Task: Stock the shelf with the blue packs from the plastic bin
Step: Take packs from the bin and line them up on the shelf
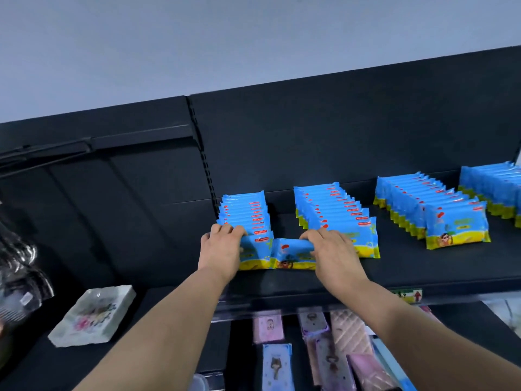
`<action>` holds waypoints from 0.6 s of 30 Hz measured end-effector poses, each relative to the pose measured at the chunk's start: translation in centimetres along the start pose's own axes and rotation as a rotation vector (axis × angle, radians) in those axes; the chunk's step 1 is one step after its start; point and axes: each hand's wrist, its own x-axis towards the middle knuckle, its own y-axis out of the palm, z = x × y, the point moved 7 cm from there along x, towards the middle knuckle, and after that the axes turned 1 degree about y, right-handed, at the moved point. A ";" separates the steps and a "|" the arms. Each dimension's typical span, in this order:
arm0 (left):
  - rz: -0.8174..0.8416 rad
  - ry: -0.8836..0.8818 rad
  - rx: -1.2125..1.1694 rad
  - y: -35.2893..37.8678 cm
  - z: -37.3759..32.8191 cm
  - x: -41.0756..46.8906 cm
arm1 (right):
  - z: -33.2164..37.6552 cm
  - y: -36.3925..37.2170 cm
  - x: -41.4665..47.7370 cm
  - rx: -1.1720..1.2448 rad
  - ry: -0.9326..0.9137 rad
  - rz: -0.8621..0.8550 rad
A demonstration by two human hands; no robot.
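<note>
Head view: a blue pack (293, 256) is stood upright near the front edge of the black shelf (423, 268) and is gripped by the right hand (335, 252), whose fingers are curled over its top edge at its right end. Its left end is touched by the front pack (255, 253) of the nearest row, and that one is gripped by the left hand (222, 249), with the fingers hooked over its top and the thumb hidden. How tightly either pack is pinched cannot be told.

Directly behind the left hand, the left row (245, 213) of upright blue packs is lined back toward the shelf's rear panel. Behind and just right of the right hand a second row (335, 207) is stood, its foremost pack partly covered by the knuckles. Further to the right of that hand a third row (431, 207) is seen, well apart, and a fourth row (496, 190) is cut by the frame edge.

Below the right wrist a small label (408, 295) is fixed to the shelf lip. Beneath both forearms, pink and pale blue packets (267, 325) are laid on a lower shelf. Down to the left of the left forearm, a white floral-printed package (93, 317) is laid flat on a neighbouring black shelf.
</note>
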 end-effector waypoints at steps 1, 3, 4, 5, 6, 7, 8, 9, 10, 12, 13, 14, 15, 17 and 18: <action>-0.027 0.004 -0.016 0.0 0.1 0.1 | 0.1 0.2 0.1 -0.011 0.008 0.006; -0.050 0.002 -0.047 0.0 0.2 0.3 | 0.2 0.5 0.3 -0.032 0.014 0.020; -0.056 -0.003 -0.055 0.1 0.3 0.4 | 0.3 0.7 0.4 -0.039 0.018 0.026; -0.062 -0.013 -0.055 0.1 0.5 0.5 | 0.3 0.8 0.5 -0.046 0.018 0.028; -0.066 -0.027 -0.059 0.2 0.6 0.5 | 0.4 0.9 0.6 -0.056 0.017 0.031; -0.063 -0.039 -0.070 0.3 0.8 0.5 | 0.4 1.0 0.7 -0.064 0.015 0.035; -0.051 -0.044 -0.082 0.5 0.8 0.6 | 0.5 1.1 0.7 -0.068 0.015 0.037; -0.034 -0.044 -0.085 0.6 0.7 0.6 | 0.5 1.2 0.7 -0.077 0.013 0.042; -0.018 -0.036 -0.068 0.8 0.5 0.6 | 0.5 1.2 0.8 -0.090 0.013 0.050; -0.001 -0.022 -0.008 0.9 0.0 0.7 | 0.2 1.2 0.7 -0.110 0.022 0.065; 0.002 -0.028 0.013 0.9 -0.1 0.8 | -0.1 1.2 0.7 -0.111 0.031 0.071; 0.006 -0.044 0.025 0.9 -0.1 0.7 | -0.3 1.1 0.6 -0.111 0.038 0.079; 0.013 -0.063 0.032 1.0 -0.2 0.6 | -0.5 1.0 0.5 -0.115 0.043 0.087; 0.027 -0.094 0.046 1.2 -0.3 0.3 | -0.9 0.8 0.4 -0.124 0.040 0.104; 0.037 -0.104 0.048 1.4 -0.4 0.1 | -1.0 0.7 0.4 -0.124 0.036 0.111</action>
